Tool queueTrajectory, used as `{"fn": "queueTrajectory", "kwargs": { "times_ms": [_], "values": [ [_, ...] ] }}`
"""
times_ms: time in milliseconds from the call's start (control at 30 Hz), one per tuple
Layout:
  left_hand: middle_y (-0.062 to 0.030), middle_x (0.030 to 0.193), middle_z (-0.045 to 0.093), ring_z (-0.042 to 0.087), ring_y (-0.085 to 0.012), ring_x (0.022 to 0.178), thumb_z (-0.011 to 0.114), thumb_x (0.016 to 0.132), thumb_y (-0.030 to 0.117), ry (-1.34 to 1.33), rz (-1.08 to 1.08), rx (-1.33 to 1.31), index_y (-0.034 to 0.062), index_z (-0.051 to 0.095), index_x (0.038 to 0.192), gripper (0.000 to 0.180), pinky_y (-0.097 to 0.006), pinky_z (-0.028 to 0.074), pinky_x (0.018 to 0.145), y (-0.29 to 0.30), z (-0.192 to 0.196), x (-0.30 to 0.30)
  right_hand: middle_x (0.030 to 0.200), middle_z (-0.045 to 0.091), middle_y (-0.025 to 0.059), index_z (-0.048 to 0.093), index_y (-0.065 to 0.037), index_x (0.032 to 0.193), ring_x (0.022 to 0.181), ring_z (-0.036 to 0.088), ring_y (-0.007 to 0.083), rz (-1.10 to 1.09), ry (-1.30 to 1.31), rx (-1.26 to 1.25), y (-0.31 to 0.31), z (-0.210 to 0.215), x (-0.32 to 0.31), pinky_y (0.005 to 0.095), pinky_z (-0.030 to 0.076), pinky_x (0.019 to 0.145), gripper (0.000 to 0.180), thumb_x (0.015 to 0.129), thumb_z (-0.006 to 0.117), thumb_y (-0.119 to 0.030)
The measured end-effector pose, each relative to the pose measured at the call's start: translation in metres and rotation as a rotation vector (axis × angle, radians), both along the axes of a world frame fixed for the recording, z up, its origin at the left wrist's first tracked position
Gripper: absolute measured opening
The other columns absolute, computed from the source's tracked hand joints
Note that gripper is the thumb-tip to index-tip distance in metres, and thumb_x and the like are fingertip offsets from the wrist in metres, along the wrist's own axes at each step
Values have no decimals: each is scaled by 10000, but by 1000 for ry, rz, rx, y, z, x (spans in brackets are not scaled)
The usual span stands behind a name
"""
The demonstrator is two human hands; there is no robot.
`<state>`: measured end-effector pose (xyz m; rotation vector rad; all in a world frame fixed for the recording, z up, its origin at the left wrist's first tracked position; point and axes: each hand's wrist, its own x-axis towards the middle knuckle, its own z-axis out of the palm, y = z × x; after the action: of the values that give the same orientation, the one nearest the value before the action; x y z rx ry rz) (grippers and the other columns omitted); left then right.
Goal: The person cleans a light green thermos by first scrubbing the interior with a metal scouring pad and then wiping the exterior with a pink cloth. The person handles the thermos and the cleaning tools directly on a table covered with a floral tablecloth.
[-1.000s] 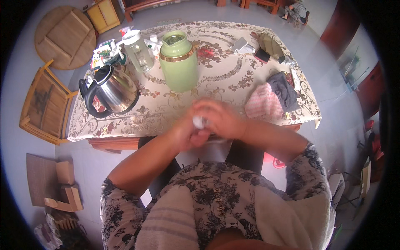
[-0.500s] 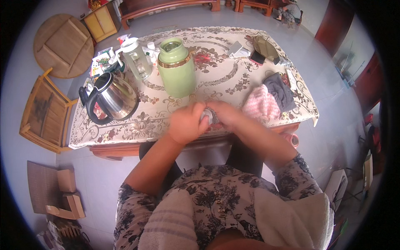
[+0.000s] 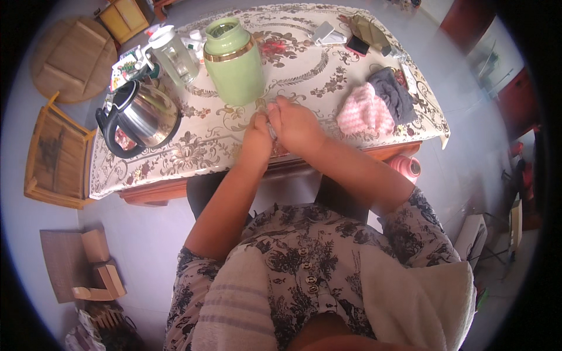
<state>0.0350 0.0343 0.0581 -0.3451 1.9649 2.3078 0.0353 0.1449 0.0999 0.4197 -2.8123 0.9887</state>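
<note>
My left hand (image 3: 257, 139) and my right hand (image 3: 297, 130) are closed together over the near edge of the table, the right one partly covering a small pale thing between them. Only a sliver of it shows, too little to name. Just beyond my fingers stands a pale green vacuum flask (image 3: 235, 76) with a gold band, upright and with no cap on its mouth. To its left are a steel electric kettle (image 3: 155, 117) with a black handle and a clear jug (image 3: 180, 65) with a white lid.
A floral cloth covers the table (image 3: 202, 153). To the right lie a pink cloth (image 3: 364, 111) and a dark grey cloth (image 3: 391, 96). Farther back are a phone (image 3: 357, 45) and a brown packet (image 3: 370, 34). A wooden chair (image 3: 58, 151) stands left of the table.
My hands have turned and drawn closer together, with the right now over more of the small thing. The whole view has tilted, so the table sits higher in the picture.
</note>
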Motion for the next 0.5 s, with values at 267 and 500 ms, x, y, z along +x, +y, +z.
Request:
{"fn": "queueTrajectory", "kwargs": {
  "times_ms": [267,500],
  "values": [
    [-39,765,557,506,-113,573,504,928,503,129,219,-208,65,491,1071,461,-243,426,527,-97,15,-11,1018,591,171,603,-45,1093,877,607,332,-63,442,-73,76,6,-40,398,505,770,276,879,603,-219],
    [-76,890,568,543,-136,726,712,840,174,334,425,-690,44,455,1057,360,-283,460,622,-188,-56,-20,1128,517,194,578,-60,1152,1006,544,333,144,173,-50,58,-55,33,398,453,883,349,836,646,-193]
  ]
}}
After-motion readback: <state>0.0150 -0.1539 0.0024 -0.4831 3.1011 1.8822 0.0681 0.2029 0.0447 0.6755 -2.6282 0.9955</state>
